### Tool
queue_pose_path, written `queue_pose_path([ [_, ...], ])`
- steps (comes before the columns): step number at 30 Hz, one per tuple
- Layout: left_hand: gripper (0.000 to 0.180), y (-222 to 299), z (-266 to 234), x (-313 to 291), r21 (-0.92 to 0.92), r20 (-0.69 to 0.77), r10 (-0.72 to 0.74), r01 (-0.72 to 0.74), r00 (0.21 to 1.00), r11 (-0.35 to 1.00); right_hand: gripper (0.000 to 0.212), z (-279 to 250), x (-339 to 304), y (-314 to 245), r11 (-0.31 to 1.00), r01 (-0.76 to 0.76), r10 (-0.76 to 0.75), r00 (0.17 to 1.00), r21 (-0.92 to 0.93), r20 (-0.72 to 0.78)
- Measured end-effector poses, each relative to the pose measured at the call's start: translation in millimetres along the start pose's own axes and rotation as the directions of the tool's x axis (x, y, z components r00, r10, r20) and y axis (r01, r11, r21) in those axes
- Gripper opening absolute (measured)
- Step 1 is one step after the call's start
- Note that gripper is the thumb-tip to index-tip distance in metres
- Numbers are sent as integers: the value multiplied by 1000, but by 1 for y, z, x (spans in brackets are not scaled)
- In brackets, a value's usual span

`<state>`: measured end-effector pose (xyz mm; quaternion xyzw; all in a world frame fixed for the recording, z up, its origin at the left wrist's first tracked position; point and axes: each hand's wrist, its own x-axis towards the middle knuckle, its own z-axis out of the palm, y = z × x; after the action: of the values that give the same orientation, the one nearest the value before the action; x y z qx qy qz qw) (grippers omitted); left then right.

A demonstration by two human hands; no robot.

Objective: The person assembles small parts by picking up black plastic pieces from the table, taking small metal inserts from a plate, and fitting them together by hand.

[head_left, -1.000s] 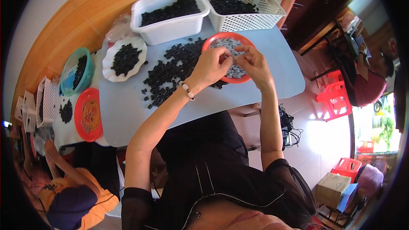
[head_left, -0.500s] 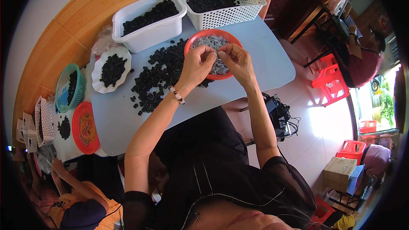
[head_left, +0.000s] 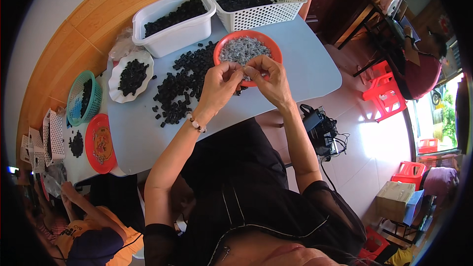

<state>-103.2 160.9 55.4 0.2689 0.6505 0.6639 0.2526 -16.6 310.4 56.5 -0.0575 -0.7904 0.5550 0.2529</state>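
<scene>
My left hand [head_left: 219,84] and my right hand [head_left: 271,82] meet over the near rim of a red bowl [head_left: 277,51]. Thumbs and forefingers of both are pinched together, and whatever sits between the fingertips is too small to make out. Inside the bowl lies a heap of small clear-grey pieces [head_left: 242,49]. To the left of the bowl, small black plastic parts [head_left: 180,86] are spread over the light blue table [head_left: 305,64]. Part of that heap is hidden behind my left hand.
A white tub [head_left: 172,42] and a white perforated basket [head_left: 263,18], both with black parts, stand along the back. On the left are a white scalloped plate [head_left: 116,92], a green basket [head_left: 97,104] and a red tray [head_left: 106,165]. Another person [head_left: 98,236] works at lower left.
Both hands have drawn back slightly toward me, from over the bowl's middle to its near rim. More of the clear-grey pieces show now. The fingertips stay pinched together.
</scene>
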Motion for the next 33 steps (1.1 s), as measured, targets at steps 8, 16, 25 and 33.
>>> queue_pose_path([
  [8,22,-7,-3,-55,-271,-66,-14,-4,998,962,9,10,-21,-7,954,-88,58,992,288,110],
  [16,24,-24,-17,-103,-253,-329,23,-111,944,961,13,47,-39,-11,951,-99,24,968,292,251],
  [25,18,-29,-45,-128,-217,-411,102,-207,906,954,12,83,-39,-14,965,-58,-32,941,256,337],
  [33,17,-36,-55,-135,-217,-425,107,-217,899,952,9,98,-42,-15,983,16,-85,925,183,372],
])
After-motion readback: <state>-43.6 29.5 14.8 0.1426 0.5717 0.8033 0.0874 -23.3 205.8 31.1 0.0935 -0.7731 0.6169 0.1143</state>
